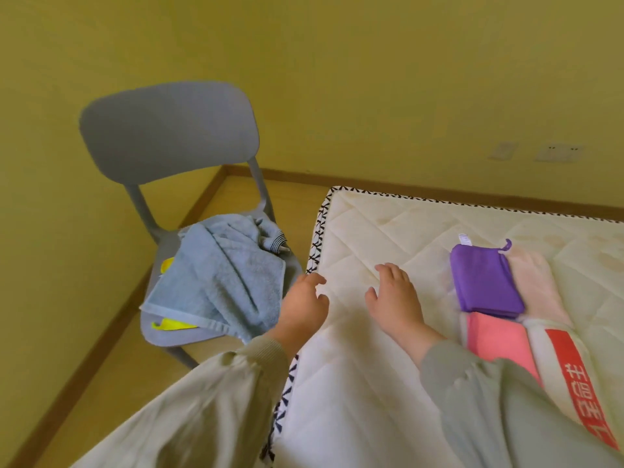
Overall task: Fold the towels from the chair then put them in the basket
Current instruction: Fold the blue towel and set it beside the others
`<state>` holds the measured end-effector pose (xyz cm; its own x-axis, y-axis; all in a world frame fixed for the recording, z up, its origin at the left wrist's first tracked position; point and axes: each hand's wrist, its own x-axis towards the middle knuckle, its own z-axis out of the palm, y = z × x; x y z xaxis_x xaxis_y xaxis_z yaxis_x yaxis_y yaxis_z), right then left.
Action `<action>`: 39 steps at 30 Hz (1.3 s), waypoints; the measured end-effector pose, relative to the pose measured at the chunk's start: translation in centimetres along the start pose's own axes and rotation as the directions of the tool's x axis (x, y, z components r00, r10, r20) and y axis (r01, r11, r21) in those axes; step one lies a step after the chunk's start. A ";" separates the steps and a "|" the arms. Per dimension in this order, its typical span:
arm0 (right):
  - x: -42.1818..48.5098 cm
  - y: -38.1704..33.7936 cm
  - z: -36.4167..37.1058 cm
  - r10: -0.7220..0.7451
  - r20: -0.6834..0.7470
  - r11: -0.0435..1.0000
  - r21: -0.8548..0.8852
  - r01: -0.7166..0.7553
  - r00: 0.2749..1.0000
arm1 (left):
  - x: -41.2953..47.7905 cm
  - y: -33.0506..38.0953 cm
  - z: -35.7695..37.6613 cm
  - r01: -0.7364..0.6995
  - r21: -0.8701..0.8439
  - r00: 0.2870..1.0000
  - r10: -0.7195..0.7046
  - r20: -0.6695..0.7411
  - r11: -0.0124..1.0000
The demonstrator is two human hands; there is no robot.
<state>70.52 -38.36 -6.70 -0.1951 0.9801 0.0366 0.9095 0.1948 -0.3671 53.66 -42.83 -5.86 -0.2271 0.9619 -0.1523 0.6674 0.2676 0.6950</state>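
Beside a white quilted mattress (371, 231), as seen from the head camera, a crumpled light-blue terry towel (219, 275) is shown heaped on the seat of a grey plastic chair (169, 136), with a yellow cloth (175, 324) partly covered beneath it. Four folded pieces are laid together on the mattress at the right: a purple towel (486, 285), a pale pink towel (537, 285), a coral towel (496, 336) and a white towel with a red lettered band (567, 366). The left hand (304, 305) is held at the mattress edge nearest the chair, fingers loosely curled, nothing gripped. The right hand (395, 295) is spread low over the mattress, fingers apart and empty; whether the mattress is touched cannot be told. No basket is seen. Folding is judged well advanced: two pieces on the chair are left to fold, and none is yet shown in a basket.
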 end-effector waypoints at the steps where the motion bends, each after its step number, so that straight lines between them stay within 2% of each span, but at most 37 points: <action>1: 0.6 -1.8 0.7 -0.004 0.024 1.000 0.024 0.004 1.000 | 0.4 -1.5 -1.5 0.003 0.037 1.000 -0.003 -0.018 0.999; 7: 3.6 -10.6 5.2 -0.056 0.174 0.994 0.106 0.038 0.983 | 2.4 -9.6 -8.0 0.060 0.119 0.994 -0.049 -0.095 0.991; 10: 4.7 -13.8 7.2 0.028 0.269 0.961 0.258 -0.100 0.963 | 2.9 -12.6 -9.4 0.043 0.254 0.998 -0.027 -0.065 0.966; 13: 5.6 -15.8 8.7 0.156 0.350 0.853 0.424 -0.305 0.924 | 3.7 -14.5 -9.7 0.056 0.419 0.998 -0.047 -0.031 0.906; 16: 6.5 -16.9 9.9 0.273 0.432 0.742 0.474 -0.474 0.860 | 4.5 -15.7 -9.5 0.038 0.541 0.994 -0.086 0.063 0.840; 18: 7.0 -17.2 10.4 0.328 0.500 0.663 0.483 -0.572 0.802 | 4.8 -16.3 -9.3 0.036 0.548 0.987 -0.116 0.112 0.836; 20: 7.3 -17.3 10.7 0.362 0.576 0.531 0.519 -0.670 0.733 | 5.2 -16.6 -9.3 0.036 0.533 0.981 -0.132 0.145 0.845; 22: 7.6 -17.3 10.8 0.408 0.593 0.432 0.544 -0.719 0.694 | 5.3 -16.9 -9.4 0.030 0.522 0.978 -0.134 0.162 0.852; 27: 7.8 -18.7 8.6 0.381 0.488 0.528 0.583 -0.618 0.785 | 5.3 -16.2 -10.1 0.030 0.480 0.992 -0.085 0.094 0.877; 31: 8.2 -20.6 5.2 0.356 0.429 0.475 0.682 -0.556 0.830 | 5.6 -14.3 -12.3 0.019 0.398 0.999 -0.036 0.034 0.917; 34: 8.7 -22.7 1.2 0.322 0.334 0.448 0.771 -0.453 0.886 | 5.4 -12.0 -15.0 -0.077 0.343 0.995 0.091 -0.025 0.936; 39: 9.0 -26.9 -7.2 0.215 0.254 0.383 0.866 -0.321 0.943 | 3.7 -6.2 -19.4 -0.232 0.279 0.946 0.282 -0.157 0.932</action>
<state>46.93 -34.47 10.25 -0.0814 0.9563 -0.2808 0.0929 -0.2732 -0.9575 34.90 -41.98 2.84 -0.1381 0.9770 0.1622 0.8722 0.0424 0.4873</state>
